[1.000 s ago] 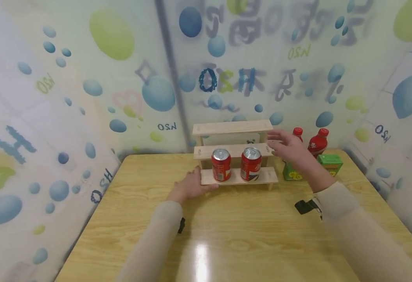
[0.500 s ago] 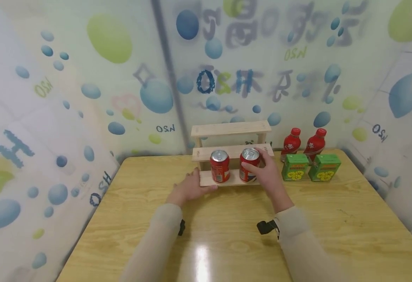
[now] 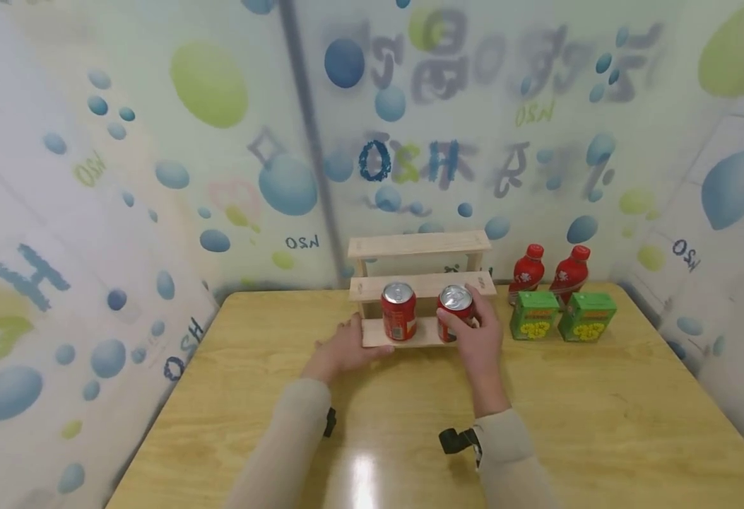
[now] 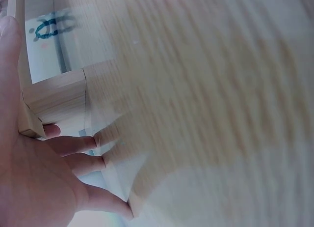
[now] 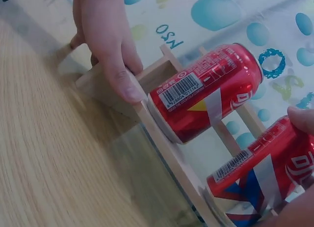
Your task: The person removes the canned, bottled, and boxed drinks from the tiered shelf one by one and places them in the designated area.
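Observation:
A three-step wooden shelf (image 3: 420, 284) stands against the wall at the back of the table. Upright on its lowest step are two red soda cans, the left can (image 3: 399, 312) and the right can (image 3: 456, 300). My right hand (image 3: 482, 345) holds the right can, thumb at the front left and fingers on its far right side. At the left end of the lowest step, my left hand (image 3: 344, 349) grips the board, its thumb along the front edge. The left wrist view shows that board end (image 4: 31, 124) between thumb and fingers, with fingertips on the tabletop.
Right of the shelf stand two green drink cartons, the left carton (image 3: 533, 317) and the right carton (image 3: 588, 318). Behind them are two red bottles, the left bottle (image 3: 528, 270) and the right bottle (image 3: 571, 272). A patterned wall covering (image 3: 251, 184) encloses the table (image 3: 232, 396).
My right hand has come left and down from beside the middle step and taken hold of the right can. My left hand stays at the lowest step's left end. The view has tilted slightly.

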`<state>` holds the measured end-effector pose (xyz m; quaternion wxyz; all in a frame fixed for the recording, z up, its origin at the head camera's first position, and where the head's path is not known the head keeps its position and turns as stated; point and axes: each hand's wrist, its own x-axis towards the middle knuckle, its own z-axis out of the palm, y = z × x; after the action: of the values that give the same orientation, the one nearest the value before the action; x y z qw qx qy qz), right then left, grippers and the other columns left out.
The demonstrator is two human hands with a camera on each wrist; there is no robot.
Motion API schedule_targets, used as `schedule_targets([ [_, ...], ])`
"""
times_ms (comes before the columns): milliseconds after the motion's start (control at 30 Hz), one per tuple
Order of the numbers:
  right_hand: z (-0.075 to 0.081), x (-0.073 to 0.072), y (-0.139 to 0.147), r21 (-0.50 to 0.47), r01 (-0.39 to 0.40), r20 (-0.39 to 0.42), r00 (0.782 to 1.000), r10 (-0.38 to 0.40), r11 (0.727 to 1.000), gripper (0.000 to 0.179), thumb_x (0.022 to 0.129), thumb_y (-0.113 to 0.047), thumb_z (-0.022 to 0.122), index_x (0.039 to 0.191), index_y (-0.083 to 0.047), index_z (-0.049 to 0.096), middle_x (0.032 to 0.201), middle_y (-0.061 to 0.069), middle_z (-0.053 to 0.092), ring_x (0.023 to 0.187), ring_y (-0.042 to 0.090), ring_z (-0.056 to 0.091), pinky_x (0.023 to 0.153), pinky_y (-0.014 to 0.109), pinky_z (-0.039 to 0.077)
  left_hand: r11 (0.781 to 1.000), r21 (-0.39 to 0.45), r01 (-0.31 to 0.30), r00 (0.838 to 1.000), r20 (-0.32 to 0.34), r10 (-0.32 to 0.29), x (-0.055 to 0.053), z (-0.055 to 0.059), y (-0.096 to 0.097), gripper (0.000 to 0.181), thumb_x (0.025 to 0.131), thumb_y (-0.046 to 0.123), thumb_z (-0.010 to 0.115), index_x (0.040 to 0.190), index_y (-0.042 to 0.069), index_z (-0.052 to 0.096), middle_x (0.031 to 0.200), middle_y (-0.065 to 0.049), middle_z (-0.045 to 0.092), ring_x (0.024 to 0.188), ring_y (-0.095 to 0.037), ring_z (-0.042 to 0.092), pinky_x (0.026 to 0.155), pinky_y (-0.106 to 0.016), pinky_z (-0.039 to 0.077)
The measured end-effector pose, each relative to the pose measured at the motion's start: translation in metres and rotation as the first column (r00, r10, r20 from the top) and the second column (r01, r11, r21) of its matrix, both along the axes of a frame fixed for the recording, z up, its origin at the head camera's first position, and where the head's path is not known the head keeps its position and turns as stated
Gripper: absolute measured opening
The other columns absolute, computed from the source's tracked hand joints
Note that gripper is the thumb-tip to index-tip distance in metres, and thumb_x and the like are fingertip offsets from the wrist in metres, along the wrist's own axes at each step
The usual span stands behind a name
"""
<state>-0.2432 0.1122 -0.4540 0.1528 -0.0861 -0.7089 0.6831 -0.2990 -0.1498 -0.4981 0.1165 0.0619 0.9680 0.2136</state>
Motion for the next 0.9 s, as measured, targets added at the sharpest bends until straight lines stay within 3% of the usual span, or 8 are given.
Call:
schedule_targets([
  [167, 0.008, 0.007, 0.002, -0.083, 0.034, 0.003, 0.999, -0.034, 0.996, 0.071, 0.093, -0.018, 0.084, 0.157, -0.018, 0.055, 0.154, 0.012, 0.059, 0.139, 0.025, 0.053, 0.123, 0.049, 0.043, 1.000, -0.003, -0.007, 1.000, -0.006, 0.007, -0.001, 0.003, 0.001, 0.133, 0.076, 0.096, 0.061, 0.170, 0.011, 0.019, 0.172, -0.017, 0.038, 0.160, -0.042, 0.034, 0.114, -0.092, 0.015],
  [333, 0.015, 0.016, 0.011, -0.158, 0.065, 0.029, 0.998, -0.061, 0.985, 0.067, 0.093, -0.010, 0.082, 0.154, -0.016, 0.058, 0.146, 0.010, 0.064, 0.132, 0.015, 0.054, 0.110, 0.031, 0.051, 1.000, 0.007, -0.003, 1.000, 0.015, 0.003, 0.000, 0.002, 0.002, 0.133, 0.077, 0.095, 0.061, 0.170, 0.011, 0.017, 0.172, -0.018, 0.037, 0.160, -0.043, 0.034, 0.114, -0.092, 0.014],
  [467, 0.018, 0.024, 0.023, -0.178, 0.076, 0.063, 0.996, -0.066, 0.981, 0.065, 0.094, -0.011, 0.082, 0.154, -0.017, 0.057, 0.148, 0.006, 0.060, 0.134, 0.016, 0.052, 0.119, 0.042, 0.049, 1.000, 0.011, 0.002, 1.000, 0.023, -0.002, -0.001, 0.000, 0.001, 0.135, 0.076, 0.096, 0.061, 0.171, 0.011, 0.016, 0.172, -0.019, 0.036, 0.160, -0.044, 0.033, 0.114, -0.092, 0.012],
  [567, 0.016, 0.029, 0.030, -0.196, 0.087, 0.091, 0.993, -0.070, 0.977, 0.065, 0.095, -0.012, 0.081, 0.155, -0.018, 0.056, 0.152, 0.005, 0.056, 0.134, 0.018, 0.051, 0.118, 0.038, 0.049, 1.000, -0.006, 0.014, 1.000, 0.025, -0.013, -0.001, 0.000, 0.001, 0.136, 0.075, 0.098, 0.059, 0.171, 0.010, 0.015, 0.173, -0.020, 0.035, 0.161, -0.044, 0.032, 0.115, -0.091, 0.012],
  [733, 0.012, 0.035, 0.043, -0.170, 0.109, 0.119, 0.989, -0.089, 0.979, 0.064, 0.095, -0.014, 0.082, 0.153, -0.023, 0.059, 0.152, 0.004, 0.055, 0.130, 0.016, 0.052, 0.093, 0.011, 0.054, 1.000, 0.001, 0.013, 0.999, 0.033, -0.013, 0.001, 0.002, 0.001, 0.134, 0.078, 0.094, 0.061, 0.171, 0.010, 0.013, 0.173, -0.022, 0.033, 0.161, -0.046, 0.031, 0.115, -0.091, 0.013],
  [800, 0.011, 0.036, 0.050, -0.166, 0.122, 0.121, 0.987, -0.103, 0.979, 0.064, 0.094, -0.016, 0.083, 0.154, -0.024, 0.059, 0.152, 0.004, 0.054, 0.129, 0.016, 0.052, 0.086, 0.008, 0.053, 1.000, 0.009, 0.007, 1.000, 0.030, -0.008, 0.002, 0.002, 0.001, 0.132, 0.079, 0.092, 0.062, 0.171, 0.011, 0.013, 0.173, -0.022, 0.033, 0.161, -0.046, 0.031, 0.115, -0.091, 0.013],
  [900, 0.008, 0.038, 0.065, -0.177, 0.157, 0.131, 0.982, -0.135, 0.972, 0.065, 0.094, -0.021, 0.084, 0.154, -0.024, 0.059, 0.154, 0.002, 0.052, 0.129, 0.015, 0.052, 0.087, 0.008, 0.052, 1.000, 0.008, 0.008, 1.000, 0.024, -0.008, 0.002, 0.003, 0.001, 0.132, 0.079, 0.093, 0.061, 0.171, 0.011, 0.014, 0.173, -0.022, 0.033, 0.160, -0.046, 0.032, 0.116, -0.090, 0.013],
])
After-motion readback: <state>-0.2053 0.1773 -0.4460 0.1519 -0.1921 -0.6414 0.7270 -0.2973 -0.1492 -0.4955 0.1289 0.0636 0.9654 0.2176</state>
